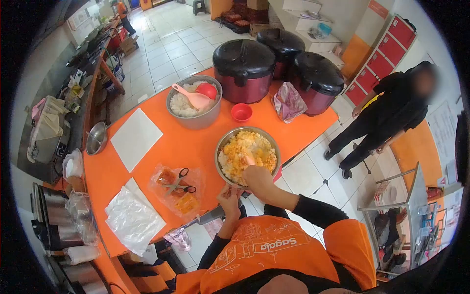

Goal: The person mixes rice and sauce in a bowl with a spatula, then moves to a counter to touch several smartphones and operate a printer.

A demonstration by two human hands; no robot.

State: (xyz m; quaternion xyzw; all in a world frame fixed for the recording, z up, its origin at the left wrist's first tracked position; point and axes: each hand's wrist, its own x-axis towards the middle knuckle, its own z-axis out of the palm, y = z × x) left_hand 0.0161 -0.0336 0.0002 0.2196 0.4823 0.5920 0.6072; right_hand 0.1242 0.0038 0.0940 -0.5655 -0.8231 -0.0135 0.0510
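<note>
A metal bowl (248,158) of white rice with orange-yellow seasoning sits near the front edge of the orange table (196,142). Over its near side, my right hand (258,179) is closed around a pale pink utensil (250,160), whose end is down in the rice. My left hand (229,200) is at the bowl's lower left rim, fingers drawn together; whether they grip the rim is unclear. Left of it, black-handled scissors (183,182) lie on a clear plastic bag (171,191) with orange contents.
Behind the bowl stand a small red bowl (241,112), a rice pot (194,103) with a pink scoop, and three large cookers (245,68). White plastic bags (134,215) and a white sheet (136,139) lie left. A person in black (382,112) stands at the right.
</note>
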